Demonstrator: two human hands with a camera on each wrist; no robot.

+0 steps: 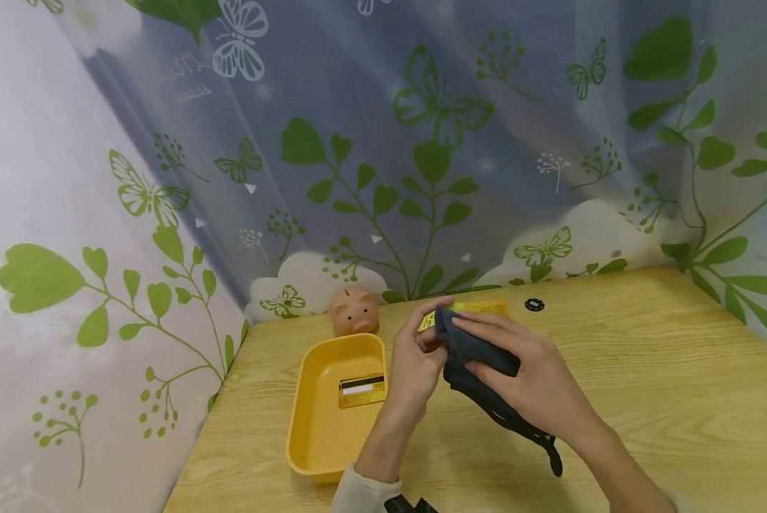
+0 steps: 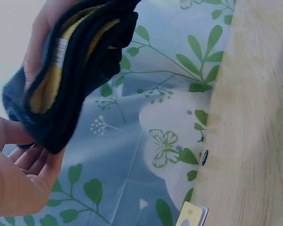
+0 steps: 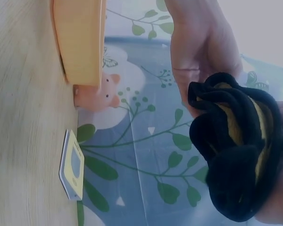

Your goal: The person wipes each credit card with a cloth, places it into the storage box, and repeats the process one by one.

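Both hands hold a dark blue folded cloth pouch (image 1: 482,354) above the wooden table. A thin black cord (image 1: 552,456) hangs from its lower end. Yellow lining (image 2: 54,77) shows between the dark layers, with a small white tag (image 2: 60,52) on it. My left hand (image 1: 415,363) pinches the left end, its thumb on one side and fingers underneath in the left wrist view. My right hand (image 1: 540,374) grips the other end, thumb and fingers on opposite sides. In the right wrist view the layers (image 3: 236,155) face the camera. The folds hide the inside.
A yellow tray (image 1: 300,427) on the left holds a yellow card with a black stripe (image 1: 362,391). Behind it sits a pink piggy bank (image 1: 354,311). A yellow card-like item (image 1: 486,308) and a black chip (image 1: 534,305) lie along the back edge, before a patterned curtain (image 1: 357,85).
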